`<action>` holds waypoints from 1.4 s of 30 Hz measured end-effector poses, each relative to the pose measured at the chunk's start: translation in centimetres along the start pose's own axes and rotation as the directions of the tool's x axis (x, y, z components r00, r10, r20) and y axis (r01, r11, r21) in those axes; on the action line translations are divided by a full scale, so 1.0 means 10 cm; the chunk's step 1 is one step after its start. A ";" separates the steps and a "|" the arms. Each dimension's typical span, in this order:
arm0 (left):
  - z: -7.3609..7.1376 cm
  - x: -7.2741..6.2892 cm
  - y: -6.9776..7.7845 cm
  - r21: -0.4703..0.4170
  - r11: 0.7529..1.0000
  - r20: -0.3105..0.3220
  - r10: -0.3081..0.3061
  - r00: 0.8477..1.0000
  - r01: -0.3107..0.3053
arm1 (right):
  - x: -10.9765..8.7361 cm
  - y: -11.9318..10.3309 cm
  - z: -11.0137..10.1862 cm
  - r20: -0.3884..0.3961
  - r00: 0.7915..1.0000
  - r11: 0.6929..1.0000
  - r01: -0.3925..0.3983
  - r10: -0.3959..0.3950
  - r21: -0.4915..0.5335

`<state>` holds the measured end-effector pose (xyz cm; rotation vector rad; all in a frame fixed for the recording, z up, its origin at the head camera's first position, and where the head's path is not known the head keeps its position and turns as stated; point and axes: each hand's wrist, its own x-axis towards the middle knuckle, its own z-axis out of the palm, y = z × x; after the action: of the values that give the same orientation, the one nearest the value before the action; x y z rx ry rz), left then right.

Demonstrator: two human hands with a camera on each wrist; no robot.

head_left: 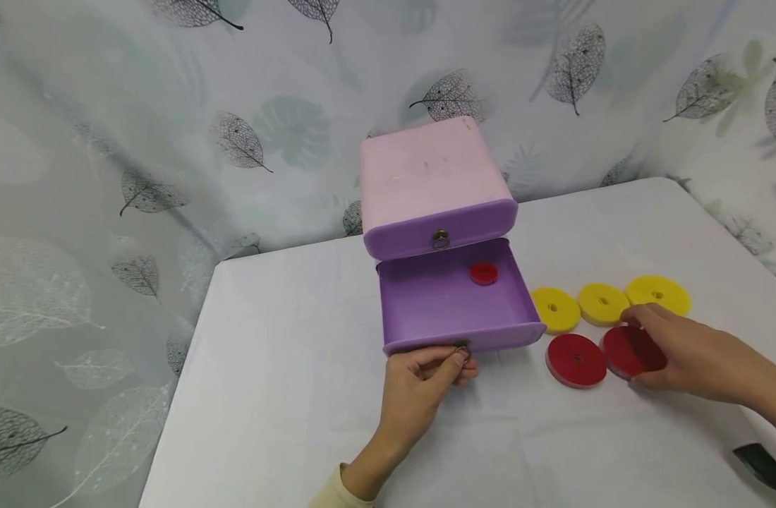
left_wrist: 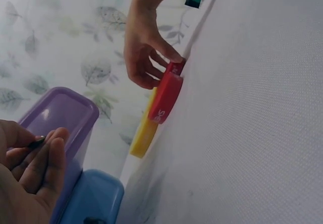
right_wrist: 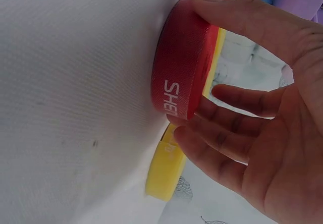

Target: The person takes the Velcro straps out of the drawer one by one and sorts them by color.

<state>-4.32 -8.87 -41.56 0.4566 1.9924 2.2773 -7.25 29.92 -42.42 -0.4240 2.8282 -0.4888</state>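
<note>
My left hand pinches the ring pull on the front of a purple drawer, which stands pulled out of a small pink-topped cabinet. A small red roll lies inside, near the drawer's back right corner. To the right, my right hand grips a red roll of strap across its rim, thumb on one side and fingers on the other. White letters are printed on that roll. Another red roll lies just left of it on the table.
Behind the red rolls, a row holds a left yellow roll, a middle yellow roll and a right yellow roll. A blue drawer front shows in the left wrist view. A dark curved object lies at the right edge.
</note>
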 end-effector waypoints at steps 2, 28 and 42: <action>0.00 0.00 0.00 0.006 1.000 -0.002 0.006 1.000 -0.006 | 0.00 0.01 0.00 0.001 1.000 1.000 0.001 -0.001 0.009; 0.01 0.00 -0.01 -0.014 1.000 -0.003 0.003 1.000 -0.003 | 0.28 -0.66 -0.80 -0.308 0.925 0.962 0.258 -0.220 0.088; 0.00 -0.01 -0.04 0.000 1.000 -0.001 0.004 1.000 -0.004 | 0.79 -1.14 -0.54 -0.320 0.891 0.886 0.401 -0.320 0.231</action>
<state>-4.31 -8.78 -41.94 0.4601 1.9940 2.2795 -13.33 18.69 -34.85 -0.8973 2.8639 -1.1057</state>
